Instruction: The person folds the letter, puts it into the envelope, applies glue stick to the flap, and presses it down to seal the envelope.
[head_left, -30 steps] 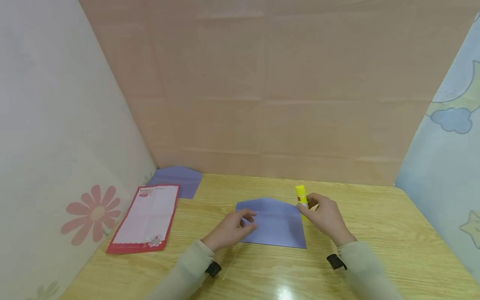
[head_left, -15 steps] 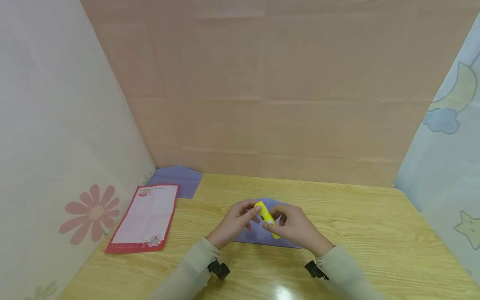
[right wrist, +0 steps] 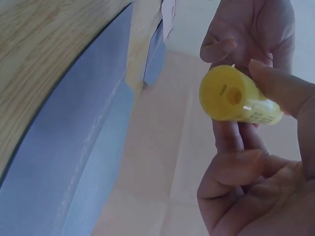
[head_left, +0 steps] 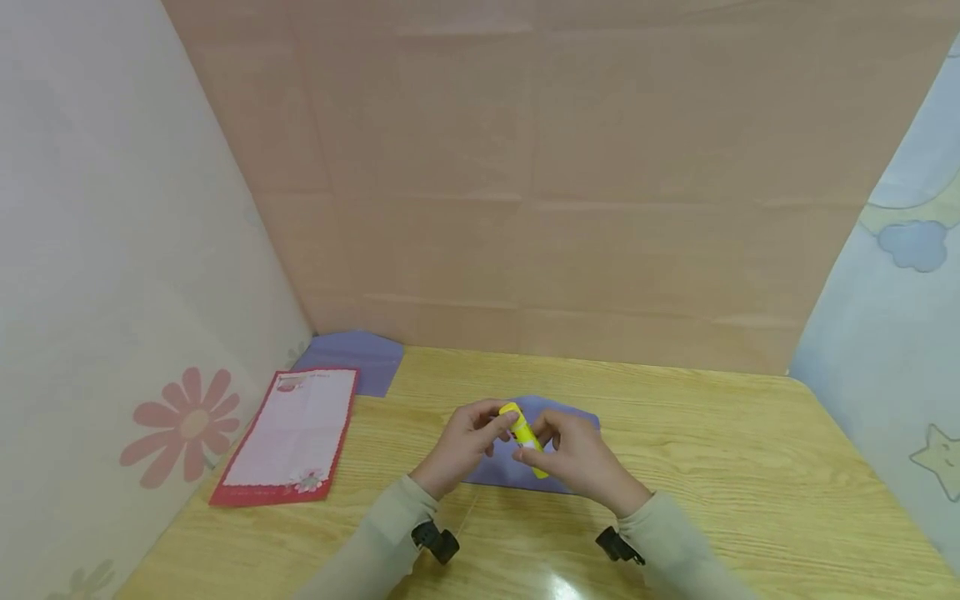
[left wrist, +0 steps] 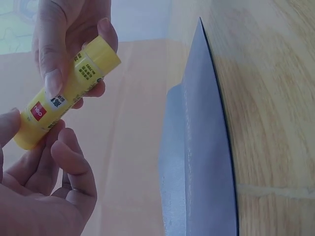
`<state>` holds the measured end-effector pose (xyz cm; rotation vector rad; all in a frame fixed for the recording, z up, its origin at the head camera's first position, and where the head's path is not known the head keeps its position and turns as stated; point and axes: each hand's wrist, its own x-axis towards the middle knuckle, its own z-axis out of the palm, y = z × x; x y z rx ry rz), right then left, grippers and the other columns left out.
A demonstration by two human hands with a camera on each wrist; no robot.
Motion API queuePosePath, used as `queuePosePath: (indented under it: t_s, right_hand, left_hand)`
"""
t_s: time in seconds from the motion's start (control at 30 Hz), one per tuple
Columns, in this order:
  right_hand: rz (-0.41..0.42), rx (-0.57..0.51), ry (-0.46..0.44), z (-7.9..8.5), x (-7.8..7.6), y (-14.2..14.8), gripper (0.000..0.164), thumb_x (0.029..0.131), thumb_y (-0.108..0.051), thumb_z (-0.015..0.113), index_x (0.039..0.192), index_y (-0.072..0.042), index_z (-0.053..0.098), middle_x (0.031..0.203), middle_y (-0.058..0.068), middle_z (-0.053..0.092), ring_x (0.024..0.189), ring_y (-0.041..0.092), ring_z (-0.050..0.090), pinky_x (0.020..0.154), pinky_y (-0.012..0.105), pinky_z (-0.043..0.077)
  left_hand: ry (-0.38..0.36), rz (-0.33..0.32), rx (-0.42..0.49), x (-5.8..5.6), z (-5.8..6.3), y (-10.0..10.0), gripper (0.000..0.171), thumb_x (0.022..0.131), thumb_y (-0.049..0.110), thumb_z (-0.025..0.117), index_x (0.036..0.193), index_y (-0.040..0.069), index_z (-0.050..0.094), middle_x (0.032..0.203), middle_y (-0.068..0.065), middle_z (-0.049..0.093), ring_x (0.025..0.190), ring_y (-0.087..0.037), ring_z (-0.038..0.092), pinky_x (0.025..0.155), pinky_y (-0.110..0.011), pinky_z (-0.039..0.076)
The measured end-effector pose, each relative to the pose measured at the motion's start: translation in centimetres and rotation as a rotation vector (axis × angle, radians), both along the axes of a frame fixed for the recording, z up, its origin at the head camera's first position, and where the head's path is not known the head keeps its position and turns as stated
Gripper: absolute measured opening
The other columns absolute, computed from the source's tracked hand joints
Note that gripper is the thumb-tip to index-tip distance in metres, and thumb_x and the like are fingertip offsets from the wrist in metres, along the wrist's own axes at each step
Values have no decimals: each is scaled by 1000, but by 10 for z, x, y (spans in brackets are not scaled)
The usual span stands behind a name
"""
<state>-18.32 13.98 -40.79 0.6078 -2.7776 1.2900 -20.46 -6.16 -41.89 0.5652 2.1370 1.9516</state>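
Observation:
A yellow glue stick (head_left: 527,433) is held tilted between both hands, above a blue-purple envelope (head_left: 487,473) lying on the table with its flap open. My left hand (head_left: 463,442) pinches the upper, capped end between thumb and fingers. Lower down the barrel, my right hand (head_left: 585,462) grips it with thumb and fingertips. In the left wrist view the glue stick (left wrist: 64,93) shows its red label, and its cap is on. The right wrist view faces the round base of the glue stick (right wrist: 229,96).
To the left lies a red-bordered sheet of letter paper (head_left: 292,433), overlapping a second blue-purple envelope (head_left: 371,358) in the back corner. Covered panels (head_left: 562,208) close off the back and both sides of the wooden table (head_left: 720,467).
My right hand has brought the glue stick leftward and down over the envelope. My left hand has taken hold of its upper end. Both hands then shifted slightly left.

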Motion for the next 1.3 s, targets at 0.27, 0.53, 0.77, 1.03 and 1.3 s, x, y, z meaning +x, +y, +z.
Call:
queuePosePath:
  t_s: [0.27,0.53,0.77,1.03,1.3]
  right_hand:
    - [-61,16,1,-1,2,-5,31,81,-33,84,89,-12,62,81,-5,64,62,12,48,50,23,41]
    - [-126,62,73,-4,5,-10,31,80,-30,85,88,-12,61,79,-5,63,65,8,54,53,25,45]
    - [-193,150,142,-8,4,-16,35,77,-26,88,85,-15,56,78,-6,60,67,7,54,57,27,46]
    - [-222,225,201,-12,3,-18,41,73,-20,90,83,-13,51,74,-5,52,59,9,44,51,24,38]
    - [-234,278,306,-17,0,-19,45,71,-17,92,83,-11,49,76,-3,50,55,9,40,46,23,35]
  left_hand:
    - [-6,49,-6,0,-2,1,33,98,36,64,120,12,71,102,-3,65,86,-25,58,60,-23,42]
    - [-15,98,0,-1,-5,3,34,97,36,66,118,10,73,97,-3,64,79,-19,56,54,-20,39]
    - [-4,144,-16,-1,-6,5,37,96,37,68,115,6,73,107,-4,66,84,-24,58,73,-32,50]
    - [-21,200,-53,-1,-6,7,35,94,41,69,109,9,75,120,-4,65,92,-28,59,80,-35,49]
    - [-40,262,-71,0,-5,9,36,94,43,69,105,9,73,109,-4,65,102,-40,58,84,-46,52]
